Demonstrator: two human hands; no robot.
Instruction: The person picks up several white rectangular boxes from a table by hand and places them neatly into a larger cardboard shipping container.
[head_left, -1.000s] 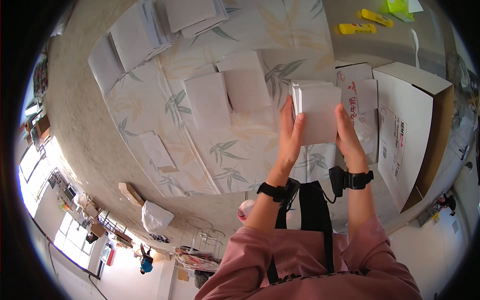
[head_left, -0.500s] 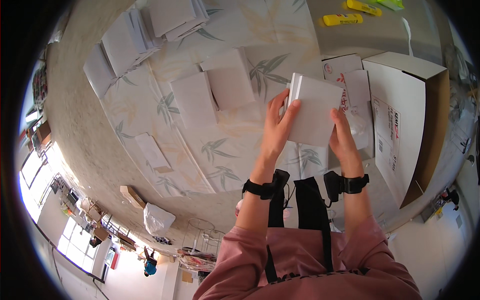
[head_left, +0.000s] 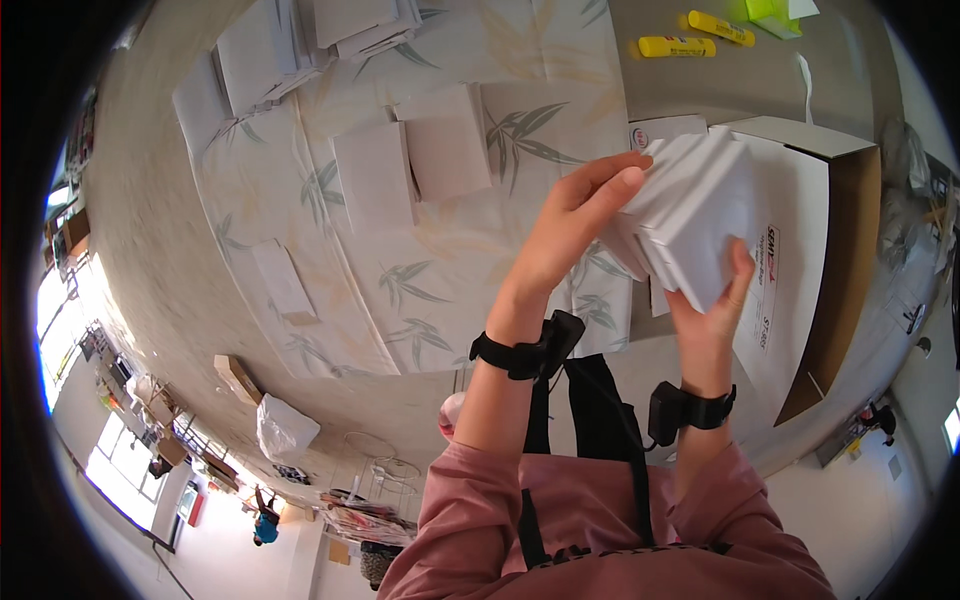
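A thick stack of white folded paper pieces (head_left: 697, 215) is held up in front of me, tilted, its layers fanned along the left side. My left hand (head_left: 590, 200) pinches the stack's upper left edge between thumb and fingers. From below, my right hand (head_left: 712, 315) grips its lower right corner, the thumb over the front and the other fingers partly hidden behind. Below and behind the stack are flat printed carton pieces (head_left: 668, 130). Two white paper stacks (head_left: 448, 145) lie side by side on the leaf-patterned cloth (head_left: 450, 265), left of my hands.
An open white carton (head_left: 800, 240) stands at the right. Two yellow glue sticks (head_left: 677, 47) and a green packet (head_left: 775, 14) lie at the far right. More white stacks (head_left: 262, 60) sit far left, with a single white piece (head_left: 283, 280) nearer. A white plastic bag (head_left: 285, 427) is lower left.
The stack has moved right and tipped, so its layered edge now shows. My left hand has slid to its upper left edge; my right hand has gone lower and slightly right.
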